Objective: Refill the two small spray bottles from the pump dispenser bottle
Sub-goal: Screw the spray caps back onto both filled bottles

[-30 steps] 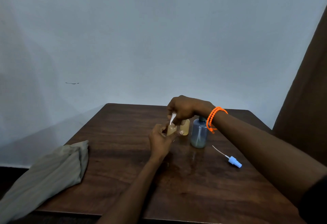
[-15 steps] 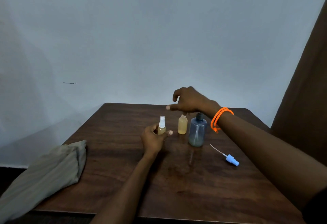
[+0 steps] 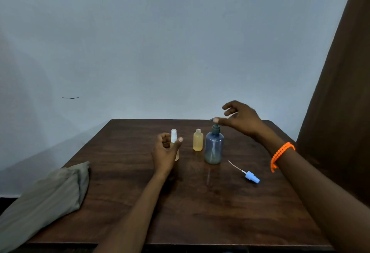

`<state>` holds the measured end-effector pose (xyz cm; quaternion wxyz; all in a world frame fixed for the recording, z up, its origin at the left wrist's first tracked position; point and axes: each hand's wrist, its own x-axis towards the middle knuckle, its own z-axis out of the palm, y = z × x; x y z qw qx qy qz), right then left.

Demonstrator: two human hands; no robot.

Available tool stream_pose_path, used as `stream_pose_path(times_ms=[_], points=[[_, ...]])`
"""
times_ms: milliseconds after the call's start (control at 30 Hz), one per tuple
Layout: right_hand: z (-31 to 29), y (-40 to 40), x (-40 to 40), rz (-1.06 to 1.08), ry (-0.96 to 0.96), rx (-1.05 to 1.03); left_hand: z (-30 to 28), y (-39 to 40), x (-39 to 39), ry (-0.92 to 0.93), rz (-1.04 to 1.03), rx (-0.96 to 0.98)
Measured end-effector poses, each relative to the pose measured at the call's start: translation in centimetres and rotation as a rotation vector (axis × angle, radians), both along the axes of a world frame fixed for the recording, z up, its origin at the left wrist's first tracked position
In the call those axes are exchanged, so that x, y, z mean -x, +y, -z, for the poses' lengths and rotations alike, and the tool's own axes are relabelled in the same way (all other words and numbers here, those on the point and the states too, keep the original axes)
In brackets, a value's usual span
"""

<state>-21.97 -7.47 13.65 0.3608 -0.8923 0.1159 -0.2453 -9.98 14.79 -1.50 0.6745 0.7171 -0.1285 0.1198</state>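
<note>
Right hand (image 3: 240, 118) moved onto pump dispenser bottle (image 3: 214, 148), fingers spread; left hand (image 3: 166, 150) released capped spray bottle (image 3: 174, 138).

On the dark wooden table (image 3: 200, 208), the left hand (image 3: 165, 152) curls loosely around a small spray bottle (image 3: 173, 135) with a white sprayer, fingers apart. Beside it stand an uncapped amber bottle (image 3: 198, 140) and the pump dispenser bottle (image 3: 214, 148), the right hand (image 3: 239, 119) spread over its pump. A blue sprayer head (image 3: 251, 177) lies loose

Right hand (image 3: 241, 119) shifted over pump bottle (image 3: 214, 148) (fingers spread).
</note>
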Motion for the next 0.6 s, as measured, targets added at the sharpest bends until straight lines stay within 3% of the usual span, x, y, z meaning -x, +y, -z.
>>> stream_pose_path(times_ms=[167, 367, 600], points=[[6.9, 0.7, -1.2, -0.128, -0.007, -0.303, 0.2, -0.2, -0.1, -0.035, -0.007, -0.059], [10.9, 1.8, -3.6, -0.092, -0.037, -0.262, 0.3, 0.0, 0.0, -0.020, 0.040, -0.082], [11.0, -1.9, -3.0, -0.003, -0.050, -0.289, 0.8, -0.2, -0.6, -0.015, 0.031, -0.038]])
